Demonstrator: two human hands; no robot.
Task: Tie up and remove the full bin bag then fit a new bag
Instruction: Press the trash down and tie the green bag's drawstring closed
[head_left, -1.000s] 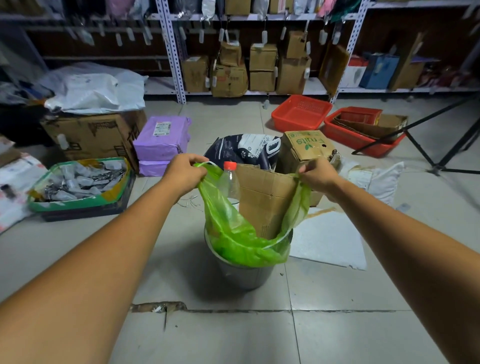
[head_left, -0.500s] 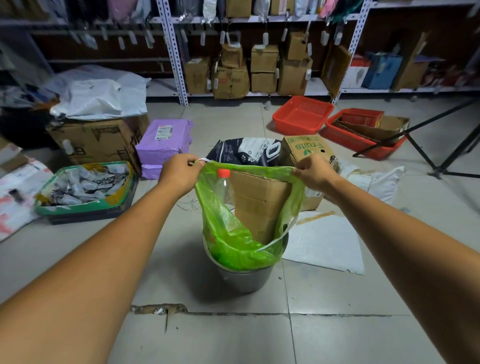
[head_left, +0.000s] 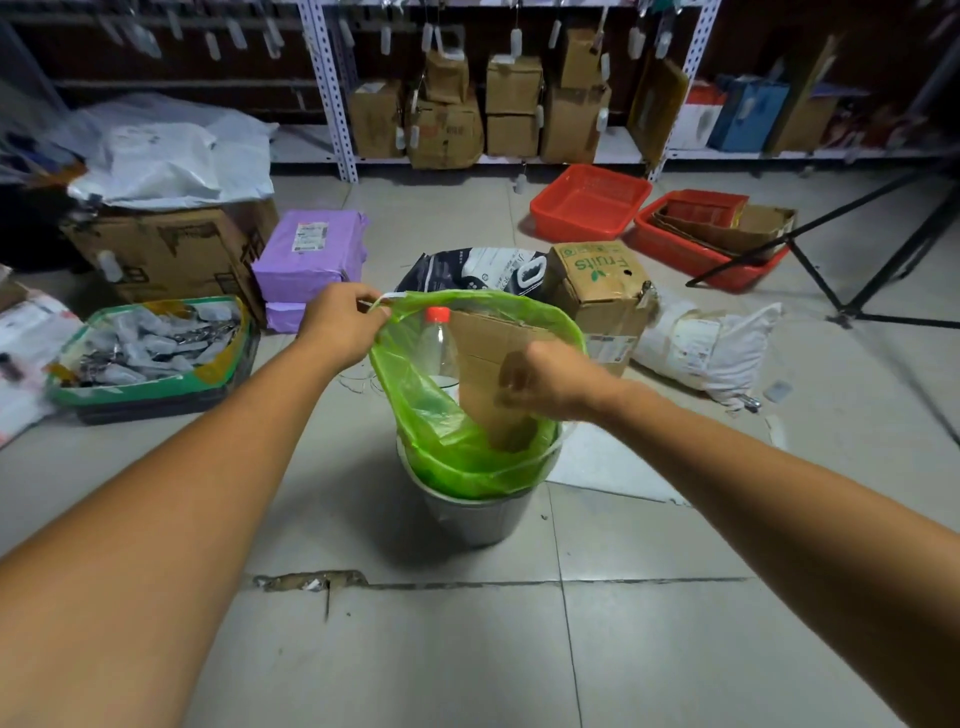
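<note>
A green bin bag (head_left: 447, 441) sits in a small grey bin (head_left: 478, 514) on the tiled floor, its upper part pulled up above the rim. Inside stand a flattened cardboard piece (head_left: 493, 353) and a clear plastic bottle with a red cap (head_left: 437, 338). My left hand (head_left: 340, 325) pinches the bag's left rim and its white drawstring. My right hand (head_left: 550, 382), blurred, is over the bag's near right side in front of the cardboard; whether it grips the rim is not visible.
Behind the bin lie a black-and-white sack (head_left: 478, 267) and a "Fruits" carton (head_left: 597, 280). A green tray of packets (head_left: 150, 353), purple parcels (head_left: 309, 254), red baskets (head_left: 589, 202), a white sack (head_left: 701, 345) and tripod legs (head_left: 831, 260) ring the floor; shelving stands at the back.
My right hand has left the bag's far right rim and dropped toward me, lower, in front of the cardboard. The left hand still holds the left rim. The bag's mouth has spread wider.
</note>
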